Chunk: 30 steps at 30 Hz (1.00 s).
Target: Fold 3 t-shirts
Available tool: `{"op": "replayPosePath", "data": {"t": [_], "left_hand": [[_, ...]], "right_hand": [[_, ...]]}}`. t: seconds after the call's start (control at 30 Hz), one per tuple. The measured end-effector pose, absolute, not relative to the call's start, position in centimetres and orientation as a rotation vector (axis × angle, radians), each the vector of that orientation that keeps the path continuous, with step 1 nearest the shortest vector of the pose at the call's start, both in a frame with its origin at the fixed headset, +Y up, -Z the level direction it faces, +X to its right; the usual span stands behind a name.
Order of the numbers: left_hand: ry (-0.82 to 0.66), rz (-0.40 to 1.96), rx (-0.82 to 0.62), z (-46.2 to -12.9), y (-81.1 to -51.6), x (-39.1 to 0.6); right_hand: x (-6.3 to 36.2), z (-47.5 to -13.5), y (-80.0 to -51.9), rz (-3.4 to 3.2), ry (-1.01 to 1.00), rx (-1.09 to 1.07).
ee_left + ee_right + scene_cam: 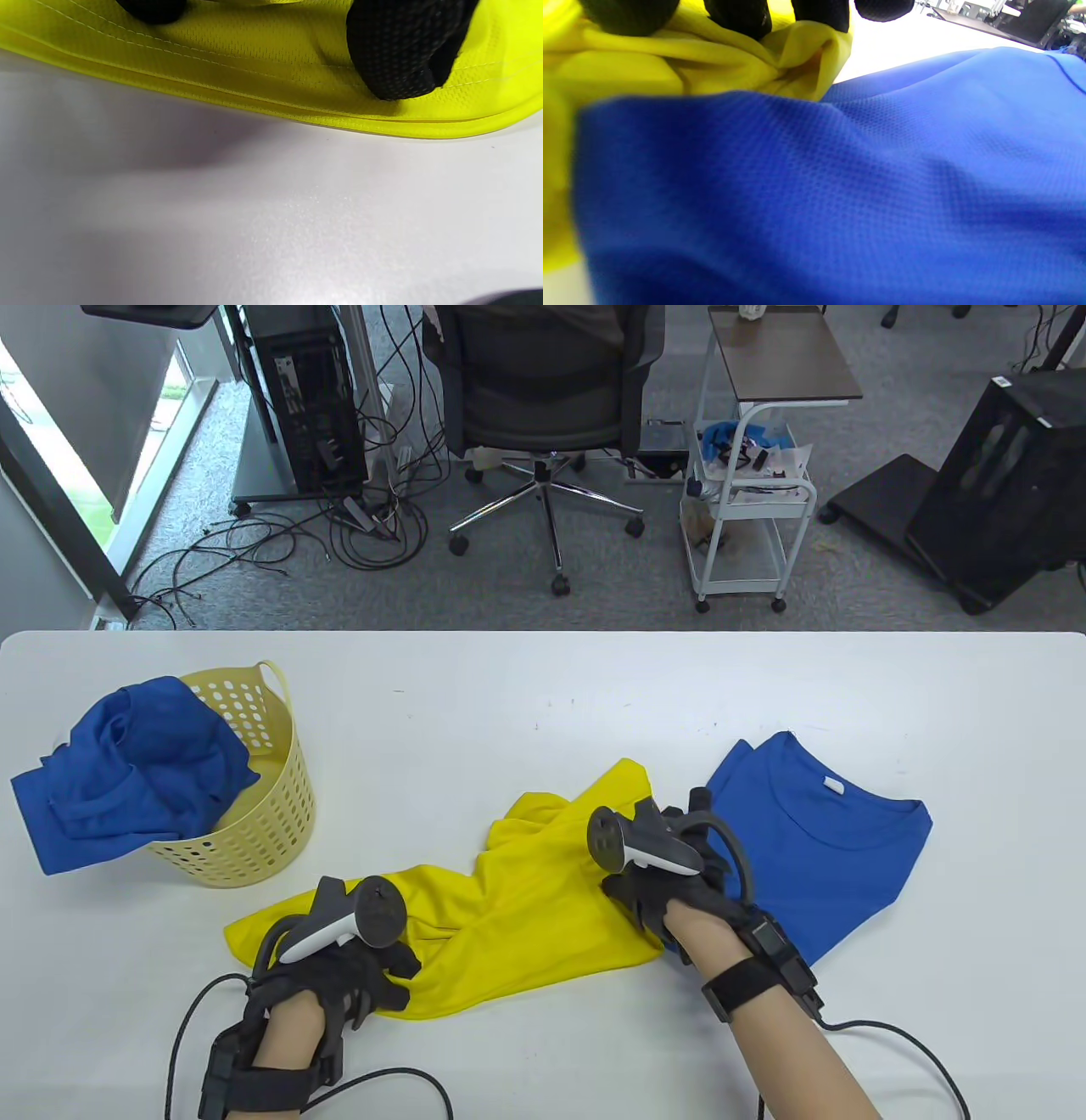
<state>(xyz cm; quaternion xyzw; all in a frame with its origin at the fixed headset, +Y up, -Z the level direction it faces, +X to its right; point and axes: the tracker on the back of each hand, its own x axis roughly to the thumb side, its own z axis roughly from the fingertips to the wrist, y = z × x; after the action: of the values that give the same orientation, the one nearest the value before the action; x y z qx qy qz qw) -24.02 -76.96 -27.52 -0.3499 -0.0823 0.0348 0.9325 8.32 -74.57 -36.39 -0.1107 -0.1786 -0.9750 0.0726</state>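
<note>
yellow t-shirt (509,916) crumpled, table's 6 o'clock edge | left hand (339,959) at its 8 o'clock, fingers (398,55) curled, pinching hem | right hand (670,874) at 3 o'clock, fingers bunching fabric | folded blue t-shirt (814,848) touching at 3 | second blue t-shirt (127,780) draped over basket (263,823), 9 o'clock

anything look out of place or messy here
The blue shirt at the left hangs crumpled over the basket rim, spilling onto the table. The yellow shirt lies bunched, its edge overlapping the folded blue shirt.
</note>
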Motion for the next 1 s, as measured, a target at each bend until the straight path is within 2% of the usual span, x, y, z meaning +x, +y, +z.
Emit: {"op": "replayPosePath", "data": {"t": [0.1,0.17,0.23,0.37,0.47,0.8,1.0], "left_hand": [[-0.152,0.078,-0.71,-27.5,-76.9,-24.2],[-0.133,0.075,-0.704,-27.7,-76.9,-24.5],[-0.097,0.081,-0.695,-28.0,-76.9,-25.0],[-0.049,0.115,-0.691,-28.5,-76.9,-26.1],[-0.043,0.12,-0.687,-28.5,-76.9,-26.5],[-0.029,0.124,-0.683,-28.4,-76.8,-26.6],[-0.026,0.124,-0.686,-28.5,-76.8,-26.7]], "right_hand": [[9.8,-36.6,-73.2,-3.058,-0.502,-0.322],[12.0,-36.2,-71.6,-3.184,-0.386,-0.298],[14.0,-35.7,-71.1,-3.169,-0.383,-0.23],[17.1,-34.8,-72.9,-2.991,-0.501,-0.095],[18.3,-34.2,-74.1,-3.022,-0.526,-0.074],[18.3,-32.7,-75.6,-2.935,-0.594,-0.107],[18.3,-32.6,-75.6,-2.94,-0.587,-0.105]]}}
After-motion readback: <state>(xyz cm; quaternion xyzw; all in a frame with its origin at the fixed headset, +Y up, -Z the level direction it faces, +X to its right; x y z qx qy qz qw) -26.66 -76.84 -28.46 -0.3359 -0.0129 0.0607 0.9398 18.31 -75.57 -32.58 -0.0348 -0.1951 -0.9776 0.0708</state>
